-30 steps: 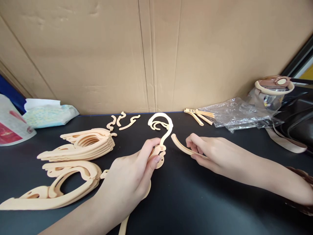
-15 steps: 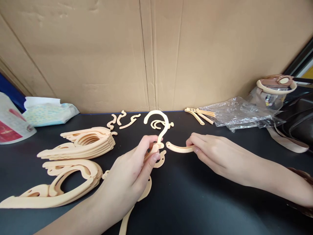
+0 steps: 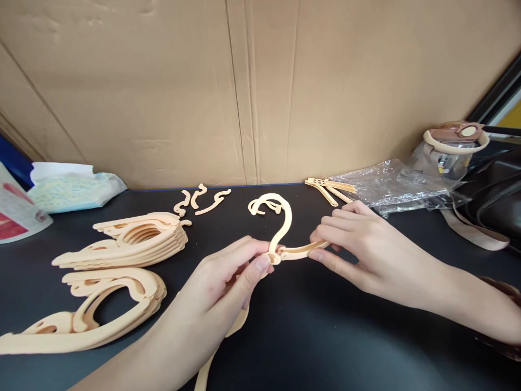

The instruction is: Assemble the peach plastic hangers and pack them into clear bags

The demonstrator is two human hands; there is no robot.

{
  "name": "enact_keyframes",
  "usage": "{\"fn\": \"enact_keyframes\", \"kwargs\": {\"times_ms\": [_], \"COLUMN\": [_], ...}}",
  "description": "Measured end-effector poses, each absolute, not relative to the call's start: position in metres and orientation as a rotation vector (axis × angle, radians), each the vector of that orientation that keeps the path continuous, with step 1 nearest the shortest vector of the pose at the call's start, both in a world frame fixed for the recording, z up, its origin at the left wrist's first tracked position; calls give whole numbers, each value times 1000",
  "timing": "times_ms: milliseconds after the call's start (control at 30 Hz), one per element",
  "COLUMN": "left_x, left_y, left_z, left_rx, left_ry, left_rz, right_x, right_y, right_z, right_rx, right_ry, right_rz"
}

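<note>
My left hand (image 3: 222,279) pinches the base of a beige plastic hanger hook (image 3: 284,220), whose curve rises above my fingers. A hanger arm piece (image 3: 211,353) hangs down from under that hand toward the near edge. My right hand (image 3: 358,239) grips a curved beige arm piece (image 3: 299,251) and holds its left end against the hook's base, right by my left thumb. Both hands are closed on their parts above the black table (image 3: 325,336).
Two stacks of beige hanger pieces (image 3: 134,241) (image 3: 93,312) lie at the left. Small curved parts (image 3: 201,201) and thin sticks (image 3: 329,190) lie near the cardboard wall (image 3: 260,92). A clear plastic bag (image 3: 391,184), a bottle (image 3: 451,149), a black bag and tissue packs (image 3: 69,187) sit along the edges.
My right hand brought the curved arm piece leftward until its end met the hook's base. The hook in my left hand tilted and shifted slightly right.
</note>
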State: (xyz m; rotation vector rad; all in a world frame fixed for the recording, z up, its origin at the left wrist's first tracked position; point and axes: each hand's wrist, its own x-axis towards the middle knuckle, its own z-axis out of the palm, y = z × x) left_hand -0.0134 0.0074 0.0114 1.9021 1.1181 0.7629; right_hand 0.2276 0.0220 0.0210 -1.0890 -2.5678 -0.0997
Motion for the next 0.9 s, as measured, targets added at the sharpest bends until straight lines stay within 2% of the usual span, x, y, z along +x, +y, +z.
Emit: {"fn": "enact_keyframes", "kwargs": {"times_ms": [433, 900], "left_x": [-15, -15], "left_y": [11, 10], "left_z": [7, 10], "left_rx": [1682, 1825], "left_ry": [969, 1011], "left_rz": [647, 609], "right_x": [230, 233], "right_y": [23, 23], "right_z": [25, 26], "right_rx": [-989, -952], "right_ry": [-2602, -2686], "right_rz": [-112, 16]}}
